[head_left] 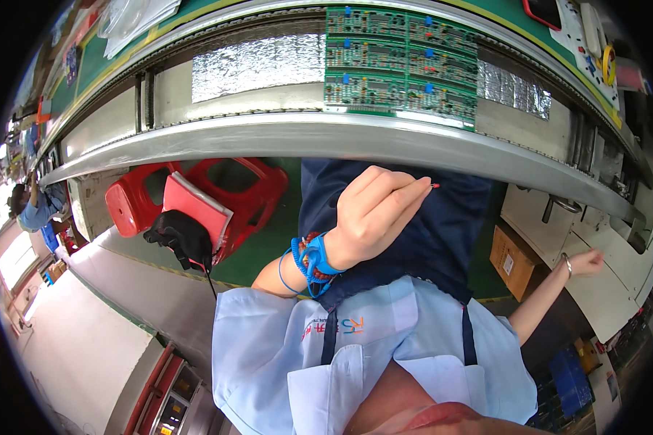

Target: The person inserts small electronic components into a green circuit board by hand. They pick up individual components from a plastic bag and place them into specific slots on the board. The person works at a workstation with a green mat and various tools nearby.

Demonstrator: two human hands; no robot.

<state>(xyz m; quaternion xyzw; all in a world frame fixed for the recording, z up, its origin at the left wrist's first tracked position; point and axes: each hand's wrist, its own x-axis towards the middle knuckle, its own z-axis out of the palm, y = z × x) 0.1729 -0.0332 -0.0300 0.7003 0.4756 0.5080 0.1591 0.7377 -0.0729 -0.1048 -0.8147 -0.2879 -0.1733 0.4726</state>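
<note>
My left hand (377,214) is closed in a pinch, held before my apron just below the front rail. Between its thumb and forefinger is a small red electronic component (435,185). A blue coiled wrist strap (313,261) and beads circle that wrist. Beyond the rail lies a panel of green circuit boards (366,65) in the rail frame, populated with blue, red and dark parts; no hand touches it. Out to the right, my right hand (588,262) is curled closed near a white cabinet, with a bracelet at its wrist. Whatever its fingers may hold is hidden.
A long metal rail (268,136) runs across in front of me. Red plastic stools (250,181) with a red folder (196,203) and a black bag stand at left. A cardboard box (514,261) sits at lower right. Another person (40,206) works far left.
</note>
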